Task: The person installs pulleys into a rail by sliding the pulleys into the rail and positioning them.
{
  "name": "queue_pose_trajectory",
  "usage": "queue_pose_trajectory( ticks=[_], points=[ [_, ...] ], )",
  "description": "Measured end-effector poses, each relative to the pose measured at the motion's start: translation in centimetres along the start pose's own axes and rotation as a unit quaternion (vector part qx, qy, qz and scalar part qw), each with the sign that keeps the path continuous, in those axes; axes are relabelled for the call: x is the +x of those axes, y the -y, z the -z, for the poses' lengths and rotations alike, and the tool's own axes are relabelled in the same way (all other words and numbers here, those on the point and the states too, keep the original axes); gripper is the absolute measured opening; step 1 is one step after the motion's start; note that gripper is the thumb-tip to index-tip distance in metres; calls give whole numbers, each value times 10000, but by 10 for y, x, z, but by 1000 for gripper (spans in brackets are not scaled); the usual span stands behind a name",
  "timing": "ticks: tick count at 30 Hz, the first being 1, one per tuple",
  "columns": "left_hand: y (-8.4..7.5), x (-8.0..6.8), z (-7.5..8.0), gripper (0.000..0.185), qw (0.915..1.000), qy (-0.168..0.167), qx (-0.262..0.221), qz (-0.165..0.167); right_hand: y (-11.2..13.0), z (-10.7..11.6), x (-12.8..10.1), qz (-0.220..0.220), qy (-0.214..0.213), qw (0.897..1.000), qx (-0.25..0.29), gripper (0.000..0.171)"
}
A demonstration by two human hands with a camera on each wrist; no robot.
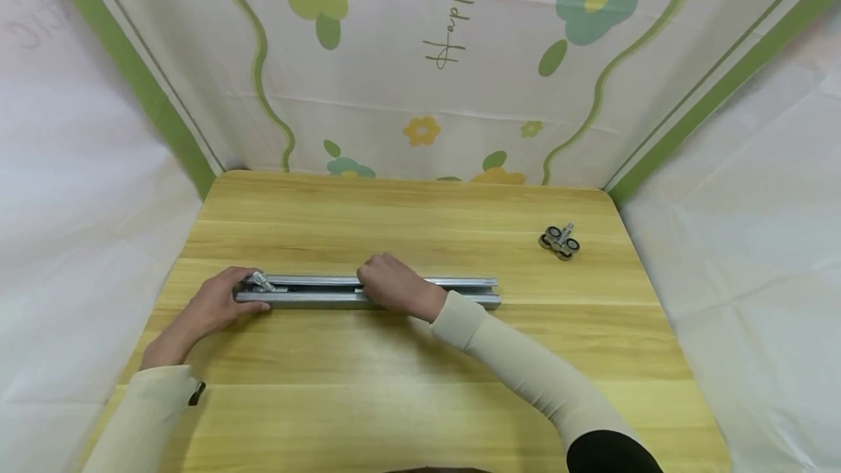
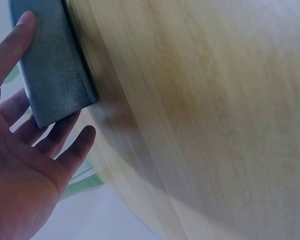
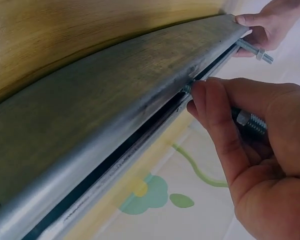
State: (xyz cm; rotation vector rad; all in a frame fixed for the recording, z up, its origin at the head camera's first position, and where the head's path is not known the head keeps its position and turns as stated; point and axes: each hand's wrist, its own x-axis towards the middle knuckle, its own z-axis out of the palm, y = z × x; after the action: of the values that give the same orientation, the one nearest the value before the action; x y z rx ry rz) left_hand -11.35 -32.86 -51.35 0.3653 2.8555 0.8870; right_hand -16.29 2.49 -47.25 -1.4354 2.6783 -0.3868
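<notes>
A long grey metal rail lies across the wooden table, slot side up. My left hand holds its left end, thumb on the near side and fingers round the far side. The left wrist view shows that hand cupping the rail end. A threaded bolt sticks out of the slot beside it. My right hand sits on the rail's middle. In the right wrist view its fingers pinch a second threaded bolt with a nut at the slot of the rail.
A loose roller set with small wheels and a bolt rests at the table's back right. A flowered cloth backdrop hangs behind the table, and white sheets close off both sides.
</notes>
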Motion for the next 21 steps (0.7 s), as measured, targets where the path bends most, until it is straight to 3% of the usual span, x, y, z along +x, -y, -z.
queue_pose_trajectory(
  ticks=[8,12,19,21],
  points=[
    [0,1,0,67,10000,-11,-6,33,-5,2,-2,-223,201,9992,257,21],
    [0,1,-1,68,10000,5,-17,58,-10,7,-12,-470,267,9980,321,25],
    [2,1,-2,69,10000,-3,-26,65,-36,33,-42,-835,262,9962,33,66],
    [2,1,-2,69,10000,1,-22,78,-50,41,-55,-934,162,9955,-39,69]
  ],
)
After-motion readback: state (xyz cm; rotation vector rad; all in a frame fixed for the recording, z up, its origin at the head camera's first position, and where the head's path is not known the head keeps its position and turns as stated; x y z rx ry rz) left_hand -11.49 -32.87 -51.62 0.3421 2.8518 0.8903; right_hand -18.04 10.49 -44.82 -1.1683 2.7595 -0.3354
